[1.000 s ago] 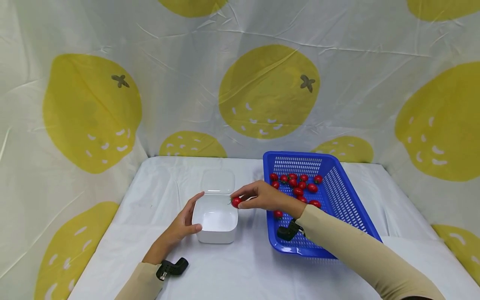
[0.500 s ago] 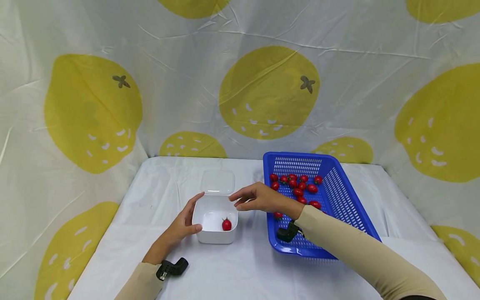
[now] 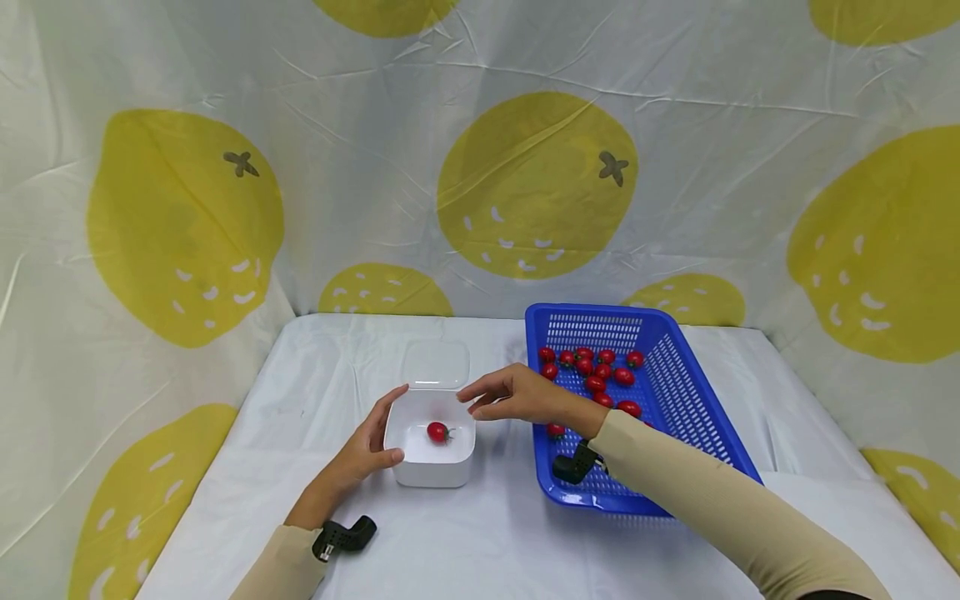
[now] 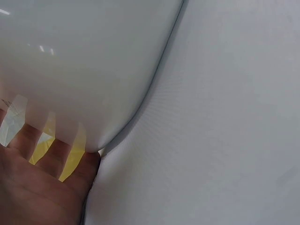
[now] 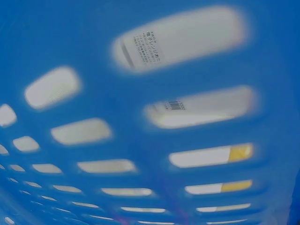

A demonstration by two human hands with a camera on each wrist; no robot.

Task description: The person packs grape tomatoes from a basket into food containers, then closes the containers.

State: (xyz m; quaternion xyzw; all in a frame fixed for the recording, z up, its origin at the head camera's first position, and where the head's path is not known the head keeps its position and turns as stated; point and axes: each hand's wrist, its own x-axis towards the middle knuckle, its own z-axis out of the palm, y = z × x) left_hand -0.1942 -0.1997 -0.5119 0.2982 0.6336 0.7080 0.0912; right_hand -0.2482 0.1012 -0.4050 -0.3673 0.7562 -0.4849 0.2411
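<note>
My left hand point(image 3: 369, 437) holds the left side of a white square container point(image 3: 433, 475), its thumb at the near rim and the forefinger at the far corner. In the left wrist view, the fingers point(image 4: 58, 157) lie along the outer wall of the container point(image 4: 93, 61). One red cherry tomato point(image 3: 438, 432) with a green stem lies inside, near the middle of the floor. Over the container's right rim hovers my right hand point(image 3: 521, 396), fingers slightly bent and parted, holding nothing. The right hand does not show in the right wrist view.
A blue perforated basket point(image 3: 693, 387) stands at right, with several cherry tomatoes point(image 3: 595, 383) inside; my right forearm passes over it. Its slotted wall point(image 5: 140, 140) fills the right wrist view. Behind the container lies a clear lid point(image 3: 437, 363).
My right hand has let go of the cherry tomato, which dropped into the container and rolled from its right side toward the middle. My left hand has stayed in place.
</note>
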